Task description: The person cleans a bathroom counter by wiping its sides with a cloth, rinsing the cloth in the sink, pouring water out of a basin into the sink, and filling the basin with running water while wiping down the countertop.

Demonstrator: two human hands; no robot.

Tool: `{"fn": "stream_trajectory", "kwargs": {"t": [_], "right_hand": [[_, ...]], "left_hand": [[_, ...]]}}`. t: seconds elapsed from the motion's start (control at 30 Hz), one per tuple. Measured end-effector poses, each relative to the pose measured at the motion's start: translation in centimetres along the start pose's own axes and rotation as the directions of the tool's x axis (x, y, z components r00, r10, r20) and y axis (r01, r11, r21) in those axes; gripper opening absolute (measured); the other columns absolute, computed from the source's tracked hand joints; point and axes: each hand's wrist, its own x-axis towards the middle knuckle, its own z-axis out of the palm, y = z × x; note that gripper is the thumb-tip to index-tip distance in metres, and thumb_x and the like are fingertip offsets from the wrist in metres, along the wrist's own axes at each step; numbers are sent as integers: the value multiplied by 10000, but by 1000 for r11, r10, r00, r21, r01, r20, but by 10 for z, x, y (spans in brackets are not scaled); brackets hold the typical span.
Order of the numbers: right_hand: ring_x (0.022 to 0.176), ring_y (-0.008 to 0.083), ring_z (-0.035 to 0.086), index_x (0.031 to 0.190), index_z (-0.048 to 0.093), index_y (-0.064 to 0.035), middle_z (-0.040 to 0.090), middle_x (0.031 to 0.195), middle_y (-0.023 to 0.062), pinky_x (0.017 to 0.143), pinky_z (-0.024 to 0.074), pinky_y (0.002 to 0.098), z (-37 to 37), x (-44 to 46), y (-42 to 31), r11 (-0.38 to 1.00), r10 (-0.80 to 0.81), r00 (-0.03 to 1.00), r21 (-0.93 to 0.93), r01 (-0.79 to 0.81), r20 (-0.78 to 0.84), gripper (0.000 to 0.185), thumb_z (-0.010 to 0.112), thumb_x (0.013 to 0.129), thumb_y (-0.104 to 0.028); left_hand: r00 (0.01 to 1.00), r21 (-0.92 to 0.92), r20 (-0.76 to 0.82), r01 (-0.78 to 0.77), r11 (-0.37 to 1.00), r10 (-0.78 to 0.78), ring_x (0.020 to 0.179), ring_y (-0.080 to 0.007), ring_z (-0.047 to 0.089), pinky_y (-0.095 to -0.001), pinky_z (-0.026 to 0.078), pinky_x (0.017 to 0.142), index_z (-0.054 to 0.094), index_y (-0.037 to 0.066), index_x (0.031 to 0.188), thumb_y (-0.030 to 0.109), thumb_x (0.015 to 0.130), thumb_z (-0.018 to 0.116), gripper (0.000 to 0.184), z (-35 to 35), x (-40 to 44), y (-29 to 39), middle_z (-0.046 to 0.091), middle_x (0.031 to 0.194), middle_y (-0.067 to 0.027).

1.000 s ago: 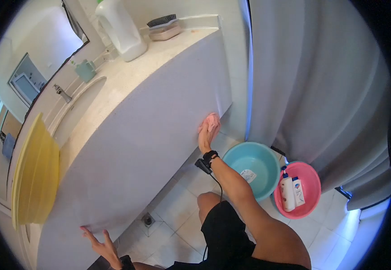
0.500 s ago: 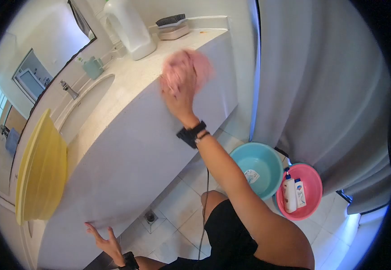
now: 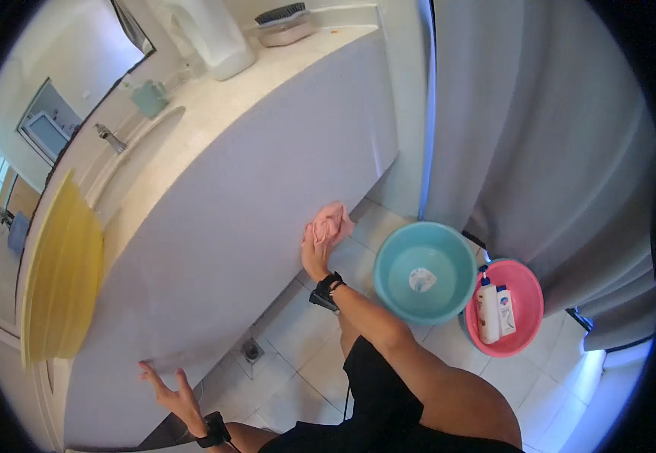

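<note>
A crumpled pink cloth (image 3: pixel 331 223) is in my right hand (image 3: pixel 315 254), down by the lower edge of the grey vanity panel (image 3: pixel 245 204). The fingers of that hand close round the cloth and are partly covered by it. My left hand (image 3: pixel 174 394) has its fingers spread, near the lower left part of the same panel, and holds nothing. Whether its fingertips touch the panel I cannot tell.
A yellow basin (image 3: pixel 64 279) leans on the countertop beside the sink (image 3: pixel 135 162). On the counter stand a white jug (image 3: pixel 215 45) and a brush (image 3: pixel 280 13). A teal basin (image 3: pixel 388 272) and a pink basin (image 3: pixel 531 302) with bottles sit on the floor by the grey curtain (image 3: pixel 539 113).
My right hand has moved the pink cloth down the panel, from near the countertop edge to the bottom edge. The left hand stays almost in place. The view has shifted slightly.
</note>
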Motion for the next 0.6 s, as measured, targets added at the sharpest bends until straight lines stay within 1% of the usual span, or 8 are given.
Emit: {"fn": "stream_trajectory", "kwargs": {"t": [0.03,0.1,0.17,0.23,0.37,0.47,0.53,0.6], "right_hand": [[1239,408,405,1227,435,55,449,1289,254,1082,290,517,7,16,-8,1000,-14,1000,16,14,1,379,534,880,-60],[1212,410,419,1279,406,43,439,1327,255,1075,297,508,24,60,-24,916,-398,916,-38,400,45,467,568,846,-18],[1253,436,397,1310,436,-14,406,1403,262,1079,293,534,30,110,-111,759,-639,769,182,625,21,511,622,835,-51],[1344,517,308,1339,441,-119,364,1459,260,1104,256,601,42,144,-190,659,-739,674,191,727,-14,584,690,813,-159],[1414,532,240,1356,456,-193,305,1525,278,1129,207,638,46,142,-216,708,-697,717,167,686,12,622,723,795,-213],[1410,523,255,1302,515,-194,325,1507,277,1129,208,640,44,87,-145,769,-638,762,29,639,117,545,722,801,-244],[1395,513,277,1244,566,-180,348,1482,277,1122,214,645,37,26,-65,784,-613,767,29,619,189,456,707,819,-264],[1376,513,293,1173,591,-148,377,1438,278,1101,231,652,5,-35,-16,917,-300,826,-93,387,478,381,697,825,-260]], "left_hand": [[999,6,18,41,999,-41,1486,-415,221,-459,212,1188,273,37,1554,152,844,666,819,-1,2,5,374,1537,-254],[996,16,18,89,996,-89,1486,-415,224,-453,211,1190,272,35,1554,136,834,657,822,-3,5,9,366,1544,-249],[995,-29,56,90,996,-88,1485,-419,223,-435,207,1192,262,25,1555,113,811,644,840,-6,3,9,362,1543,-258],[995,-43,44,91,995,-89,1483,-430,218,-433,212,1188,254,26,1557,119,811,649,850,-4,3,14,367,1537,-267],[996,-34,50,75,997,-73,1479,-450,207,-427,232,1178,233,30,1563,130,814,660,868,-5,5,16,369,1528,-282],[985,-6,69,160,987,-159,1478,-452,203,-441,230,1181,232,28,1562,142,820,669,869,-3,6,18,370,1526,-283],[990,13,66,122,992,-122,1479,-452,200,-445,230,1182,230,29,1563,144,820,669,870,-3,6,13,376,1522,-285],[993,18,61,96,995,-97,1479,-452,197,-449,229,1183,228,30,1563,146,821,670,872,-1,3,14,382,1517,-287]]}}
